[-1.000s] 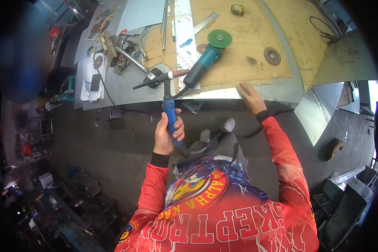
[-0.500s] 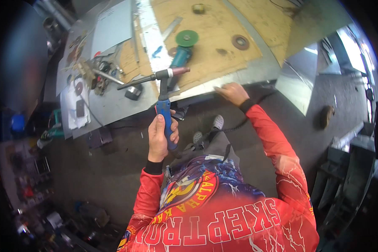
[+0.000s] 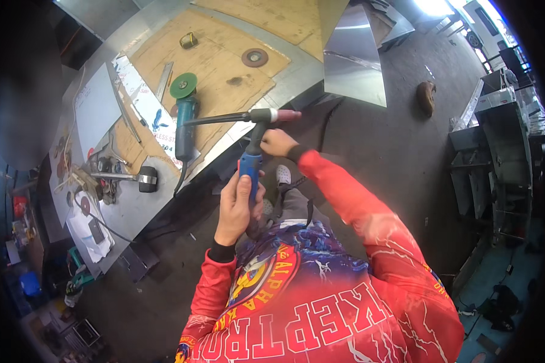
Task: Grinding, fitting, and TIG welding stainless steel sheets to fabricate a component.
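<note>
Welding torch [image 3: 251, 166], mid-view: our left hand [image 3: 236, 207] wraps its blue handle [image 3: 248, 183], apparently so the nozzle [image 3: 288, 115] faces three o'clock, clear of us. Just beyond, our right hand [image 3: 278, 144] is partly hidden; we cannot tell its grip. On the bench [image 3: 136, 210], toward ten o'clock: a teal grinder [image 3: 186, 139], then a lettered white strip [image 3: 140, 91].

The TIG torch [image 3: 257, 145] has a smooth blue plastic handle [image 3: 249, 174], a matt black neck [image 3: 258, 134] and a dull pink nozzle [image 3: 289, 115] that looks ceramic. Smooth teal plastic houses the angle grinder [image 3: 186, 115]; its green disc [image 3: 183, 85] looks matt. The tabletop [image 3: 133, 209] is dull grey metal, with rough brown cardboard [image 3: 218, 51] on it. By the tabletop's right edge, a sheet-metal panel [image 3: 352, 54] is glossy. The jersey [image 3: 339, 284] is printed cloth, and the floor [image 3: 399, 145] looks matt.
</note>
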The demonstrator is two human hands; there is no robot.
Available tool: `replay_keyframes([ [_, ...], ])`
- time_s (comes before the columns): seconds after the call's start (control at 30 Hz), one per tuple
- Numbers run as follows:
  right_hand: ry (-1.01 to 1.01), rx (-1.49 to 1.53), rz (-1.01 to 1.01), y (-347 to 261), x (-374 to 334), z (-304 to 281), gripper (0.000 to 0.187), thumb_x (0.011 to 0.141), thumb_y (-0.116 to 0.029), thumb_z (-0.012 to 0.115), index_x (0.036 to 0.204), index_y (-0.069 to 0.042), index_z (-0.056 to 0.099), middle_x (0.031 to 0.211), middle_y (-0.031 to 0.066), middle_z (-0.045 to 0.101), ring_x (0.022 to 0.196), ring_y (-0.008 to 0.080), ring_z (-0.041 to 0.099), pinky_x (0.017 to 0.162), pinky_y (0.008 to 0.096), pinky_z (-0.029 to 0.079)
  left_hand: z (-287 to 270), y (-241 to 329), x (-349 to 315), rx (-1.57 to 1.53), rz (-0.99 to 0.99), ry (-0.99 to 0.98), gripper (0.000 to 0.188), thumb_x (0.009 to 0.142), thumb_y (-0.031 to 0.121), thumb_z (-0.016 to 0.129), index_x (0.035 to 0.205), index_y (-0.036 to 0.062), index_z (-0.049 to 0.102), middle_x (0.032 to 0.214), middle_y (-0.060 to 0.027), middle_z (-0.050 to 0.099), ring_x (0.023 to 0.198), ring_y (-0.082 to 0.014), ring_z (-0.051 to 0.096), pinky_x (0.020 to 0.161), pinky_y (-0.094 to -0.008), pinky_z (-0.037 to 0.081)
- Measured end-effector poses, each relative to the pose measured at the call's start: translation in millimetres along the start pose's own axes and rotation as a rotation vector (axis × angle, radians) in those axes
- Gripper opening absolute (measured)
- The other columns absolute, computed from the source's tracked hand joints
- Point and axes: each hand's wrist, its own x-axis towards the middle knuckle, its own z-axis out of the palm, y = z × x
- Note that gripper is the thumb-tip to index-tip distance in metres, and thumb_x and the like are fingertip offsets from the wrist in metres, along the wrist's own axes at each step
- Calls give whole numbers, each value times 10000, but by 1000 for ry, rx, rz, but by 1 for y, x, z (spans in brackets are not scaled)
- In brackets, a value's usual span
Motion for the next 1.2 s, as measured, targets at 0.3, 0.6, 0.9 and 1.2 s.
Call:
replay_keyframes([
  [0.3, 1130, 1136, 592, 17, -205, -21, 294, 1077, -300, 484, 1122, -57, 645, 670, -82, 397, 495, 8, 308, 424, 215, 234, -33, -4, -1, -298, -85, -103, 536, 1076, 495, 405, 1215, -15, 494, 746, -25, 473, 484, -72, 427, 438, -239, 396],
  [0.6, 390, 1018, 849, -11, -271, 26, 492, 1059, -477, 491, 1156, -36, 687, 623, -84, 363, 489, 28, 319, 722, 265, 519, -14, -6, 6, -23, -57, -61, 481, 1087, 441, 415, 1209, -14, 512, 737, -13, 488, 482, -64, 435, 436, -233, 391],
  [0.9, 645, 1558, 345, -47, -199, -45, 506, 1058, -456, 489, 1364, -58, 554, 1240, 129, 639, 1225, 286, 620, 1023, 441, 509, 47, -5, 2, 503, 250, -224, 216, 1029, 190, 554, 1111, -10, 565, 675, -72, 612, 537, -128, 587, 503, -289, 431],
  [1.2, 442, 2003, 85, -65, -154, -67, 361, 1064, -349, 514, 1296, -80, 577, 1043, 48, 658, 1038, 201, 667, 976, 381, 548, 80, -44, 27, 646, 242, -245, 218, 1024, 192, 557, 1127, 0, 561, 692, -168, 637, 577, -323, 652, 516, -410, 478],
])
